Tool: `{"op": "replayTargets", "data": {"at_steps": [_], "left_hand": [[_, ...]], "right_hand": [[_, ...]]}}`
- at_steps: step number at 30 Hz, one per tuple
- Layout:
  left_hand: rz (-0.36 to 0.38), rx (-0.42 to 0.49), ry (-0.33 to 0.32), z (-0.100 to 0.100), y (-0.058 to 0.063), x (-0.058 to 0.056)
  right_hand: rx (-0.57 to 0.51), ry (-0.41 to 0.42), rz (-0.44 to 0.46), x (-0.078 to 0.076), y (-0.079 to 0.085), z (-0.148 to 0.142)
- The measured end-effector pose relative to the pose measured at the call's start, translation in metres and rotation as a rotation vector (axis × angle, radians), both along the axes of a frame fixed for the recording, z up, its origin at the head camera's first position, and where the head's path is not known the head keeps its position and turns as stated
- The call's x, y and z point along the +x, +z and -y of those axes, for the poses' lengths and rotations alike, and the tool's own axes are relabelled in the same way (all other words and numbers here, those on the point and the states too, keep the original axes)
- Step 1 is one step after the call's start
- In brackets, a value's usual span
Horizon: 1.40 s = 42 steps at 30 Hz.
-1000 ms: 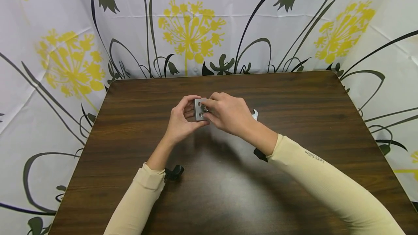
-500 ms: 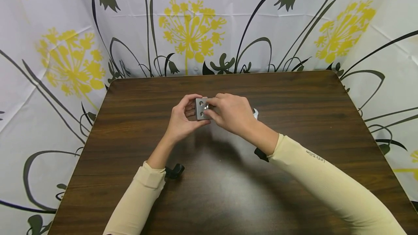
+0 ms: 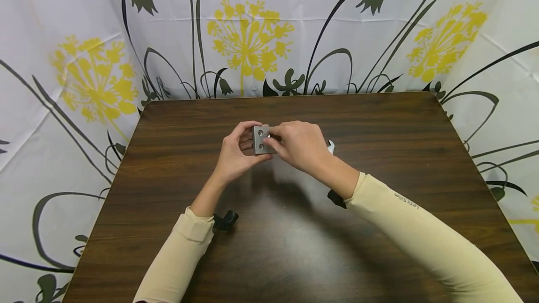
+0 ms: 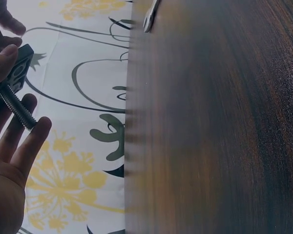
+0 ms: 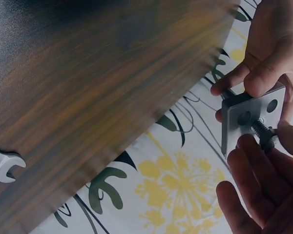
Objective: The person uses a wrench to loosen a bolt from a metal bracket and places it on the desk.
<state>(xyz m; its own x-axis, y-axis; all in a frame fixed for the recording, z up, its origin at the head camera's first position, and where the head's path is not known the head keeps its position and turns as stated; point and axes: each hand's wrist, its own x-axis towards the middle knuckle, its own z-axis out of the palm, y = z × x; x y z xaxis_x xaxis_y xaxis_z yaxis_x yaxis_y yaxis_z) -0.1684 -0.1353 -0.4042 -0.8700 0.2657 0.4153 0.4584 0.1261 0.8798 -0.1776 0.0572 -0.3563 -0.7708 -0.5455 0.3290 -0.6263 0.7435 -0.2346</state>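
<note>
My left hand (image 3: 237, 151) grips a grey metal plate (image 3: 258, 140) by its edges, thumb on the near edge and fingers behind. Round holes show in the plate's face. Across from it, my right hand (image 3: 301, 146) pinches a bolt (image 5: 262, 132) by its head between thumb and fingers. The right wrist view shows this bolt's threaded shank at the plate's face; how deep it sits is hidden. From the plate's other side a threaded shank (image 4: 18, 108) sticks out, close to the left fingers in the left wrist view. Both hands hold the work above the table.
An open-end wrench (image 5: 5, 163) lies on the dark wooden table (image 3: 168, 153), partly hidden behind my right hand in the head view. A white curtain (image 3: 168, 36) with printed flowers hangs beyond the table's back edge.
My right fingertips have shifted on the bolt and drawn slightly right, uncovering more of the plate's face. The plate and left hand have drifted very little to the right in view.
</note>
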Motion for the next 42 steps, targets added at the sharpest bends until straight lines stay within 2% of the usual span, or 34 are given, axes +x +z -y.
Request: {"op": "replayTargets", "data": {"at_steps": [6, 7, 13, 14, 20, 23, 26, 28, 35, 42], "left_hand": [[0.013, 0.006, 0.000, 0.0007, -0.0006, -0.0002], [0.012, 0.005, 0.003, 0.0017, -0.0039, -0.0019], [-0.003, 0.005, 0.006, 0.0023, -0.0029, -0.0019], [-0.002, 0.005, 0.005, 0.0018, 0.0005, 0.0000], [0.023, 0.006, 0.008, 0.0022, 0.0014, 0.0021], [0.015, 0.004, 0.010, 0.0027, 0.0020, 0.0018], [0.002, -0.003, 0.011, 0.0031, 0.0027, 0.0010], [-0.003, -0.006, 0.012, 0.0029, 0.0032, 0.0006], [0.010, -0.011, 0.017, 0.0017, 0.0027, 0.0001], [-0.003, -0.018, 0.010, 0.0010, 0.0020, -0.0007]], "right_hand": [[0.008, 0.090, -0.039, 0.0009, -0.0003, -0.0025], [0.006, 0.085, -0.048, 0.0008, -0.0006, -0.0024], [-0.003, -0.027, -0.007, 0.0004, -0.0003, 0.0013], [0.000, -0.019, 0.000, 0.0007, -0.0003, 0.0011], [0.009, 0.083, -0.036, 0.0010, -0.0025, -0.0016], [0.007, 0.050, -0.044, 0.0004, -0.0025, -0.0006], [-0.007, -0.012, -0.024, 0.0003, -0.0018, 0.0010], [-0.025, -0.024, -0.004, 0.0001, -0.0013, 0.0015], [-0.015, 0.091, -0.035, -0.0005, -0.0019, -0.0029], [-0.013, -0.024, -0.025, -0.0006, -0.0023, -0.0019]]}}
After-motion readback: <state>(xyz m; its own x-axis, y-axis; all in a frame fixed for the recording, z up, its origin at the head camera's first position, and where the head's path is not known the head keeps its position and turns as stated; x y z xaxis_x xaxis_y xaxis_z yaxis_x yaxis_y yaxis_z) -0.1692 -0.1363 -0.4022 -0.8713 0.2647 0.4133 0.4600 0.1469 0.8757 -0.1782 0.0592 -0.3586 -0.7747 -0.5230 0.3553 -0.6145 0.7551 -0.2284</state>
